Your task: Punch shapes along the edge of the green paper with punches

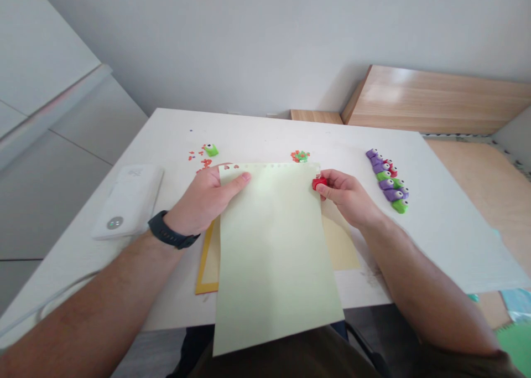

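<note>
On the white surface (257, 134), two hands meet the far edge of a pale green paper sheet (274, 245).
Head view: the left hand (203, 201) pinches the far left corner, thumb on top. The right hand (346, 192) is closed on a small red plastic punch (318, 184) at the far right corner. The sheet's long axis runs toward the body, overhanging the near edge.

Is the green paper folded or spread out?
Spread out. The green paper lies as one flat sheet; the left hand grips one top corner, the right hand a red punch at the other.
</note>
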### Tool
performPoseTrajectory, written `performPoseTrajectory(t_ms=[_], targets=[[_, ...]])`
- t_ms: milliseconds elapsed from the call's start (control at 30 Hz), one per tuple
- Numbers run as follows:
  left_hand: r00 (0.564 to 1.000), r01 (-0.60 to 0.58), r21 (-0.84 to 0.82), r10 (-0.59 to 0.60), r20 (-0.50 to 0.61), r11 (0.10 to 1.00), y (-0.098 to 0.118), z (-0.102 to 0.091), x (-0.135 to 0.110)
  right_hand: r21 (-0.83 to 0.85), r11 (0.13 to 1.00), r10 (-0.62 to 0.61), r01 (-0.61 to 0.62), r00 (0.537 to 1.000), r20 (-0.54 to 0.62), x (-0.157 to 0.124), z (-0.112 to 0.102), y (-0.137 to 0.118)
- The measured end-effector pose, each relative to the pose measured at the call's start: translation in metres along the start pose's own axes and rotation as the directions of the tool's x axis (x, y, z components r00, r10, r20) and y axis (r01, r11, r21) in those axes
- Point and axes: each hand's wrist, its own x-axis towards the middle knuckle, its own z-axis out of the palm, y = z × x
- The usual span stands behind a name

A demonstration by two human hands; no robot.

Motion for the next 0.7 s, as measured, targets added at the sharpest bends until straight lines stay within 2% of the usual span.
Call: performPoseTrajectory(t_ms=[700], targets=[[1.0, 0.0, 0.034, -0.001, 0.016, 0.999, 0.0007, -0.0007, 0.0011, -0.043, 0.999, 0.013, -0.013, 1.0, -0.007, 0.0026, 0.0006, 0.0043]])
